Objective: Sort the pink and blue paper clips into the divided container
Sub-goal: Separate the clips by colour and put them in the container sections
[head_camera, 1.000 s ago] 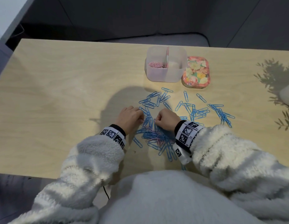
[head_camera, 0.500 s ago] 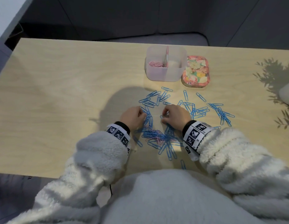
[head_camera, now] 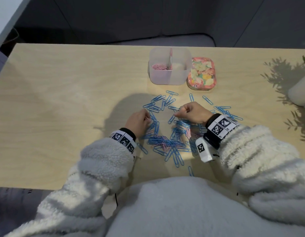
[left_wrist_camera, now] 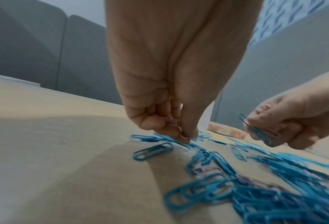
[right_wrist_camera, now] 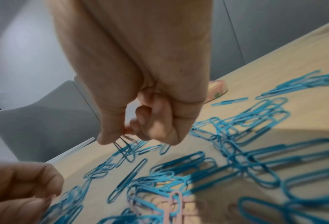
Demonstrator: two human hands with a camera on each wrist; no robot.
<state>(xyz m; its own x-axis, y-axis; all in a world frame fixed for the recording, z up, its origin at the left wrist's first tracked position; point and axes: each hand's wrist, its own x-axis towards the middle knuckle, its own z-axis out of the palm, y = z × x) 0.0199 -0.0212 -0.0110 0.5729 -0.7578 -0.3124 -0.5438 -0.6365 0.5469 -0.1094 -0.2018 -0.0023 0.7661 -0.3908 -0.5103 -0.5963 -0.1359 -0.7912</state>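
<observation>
The left hand (left_wrist_camera: pixel 171 94) has its grip pinched on a small pink wire paper clip (left_wrist_camera: pixel 176 125), fingertips down at the pale wooden desk (head_camera: pixel 62 100) among the loose blue wire paper clips (head_camera: pixel 165 144). The right hand (right_wrist_camera: pixel 140 106) pinches a few clips at once, blue ones and a pink one (left_wrist_camera: pixel 272 134), lifted just clear of the pile. The translucent plastic divided container (head_camera: pixel 170 79) stands well beyond both grips, pink clips in its left compartment; what the right one holds I cannot tell. To do this step well, I judge each grip should shake free tangled strays first, so only one colour travels to each compartment.
</observation>
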